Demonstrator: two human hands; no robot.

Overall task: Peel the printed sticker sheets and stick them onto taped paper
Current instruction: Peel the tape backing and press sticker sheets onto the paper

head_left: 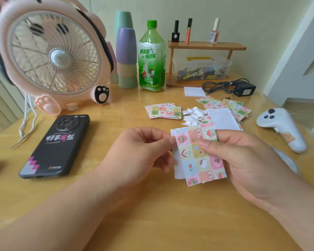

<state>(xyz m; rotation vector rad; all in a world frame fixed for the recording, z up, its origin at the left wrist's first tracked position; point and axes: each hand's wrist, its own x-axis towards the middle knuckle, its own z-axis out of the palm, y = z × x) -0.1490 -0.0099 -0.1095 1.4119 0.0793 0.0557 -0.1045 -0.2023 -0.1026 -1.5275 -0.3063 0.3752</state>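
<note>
— Looking down, what could we not make out?
— Our right fingers lay hidden behind the sticker sheet; only the thumb showed on its front. The white paper behind it was mostly covered, so we couldn't tell what it was.
— And our hands?
— Both clamped: the left hand pinched the sheet's upper left edge, and the right hand gripped its right side.
— Where was the sheet?
— Between our hands, over the surface, nearer us than the white scraps.
</note>
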